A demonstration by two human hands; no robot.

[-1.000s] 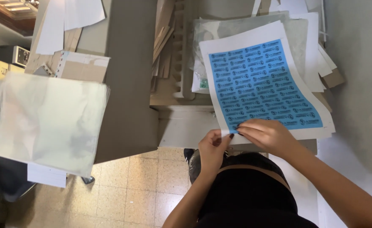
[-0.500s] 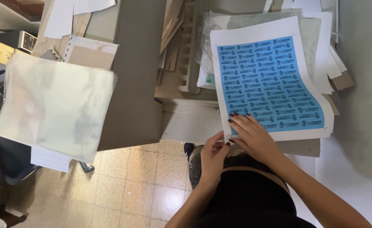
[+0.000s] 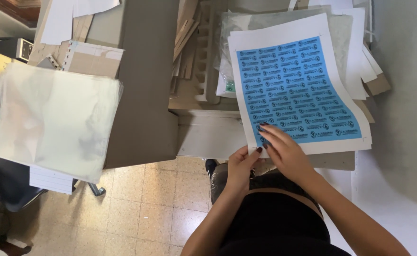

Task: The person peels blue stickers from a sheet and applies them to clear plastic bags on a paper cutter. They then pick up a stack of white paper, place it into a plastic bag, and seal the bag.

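Your left hand (image 3: 240,166) pinches the near-left corner of the blue printed sheet (image 3: 296,90), thumb and fingers closed on the white margin, while your right hand (image 3: 284,151) lies flat and spread on that corner just at its 3 o'clock, likely pinning it so one sheet separates from the paper stack (image 3: 346,28). The sheet sits at 1 o'clock on a cluttered grey worktable (image 3: 147,85); a pile of translucent sheets (image 3: 52,118) overhangs at 9 o'clock above the tiled floor (image 3: 137,213).
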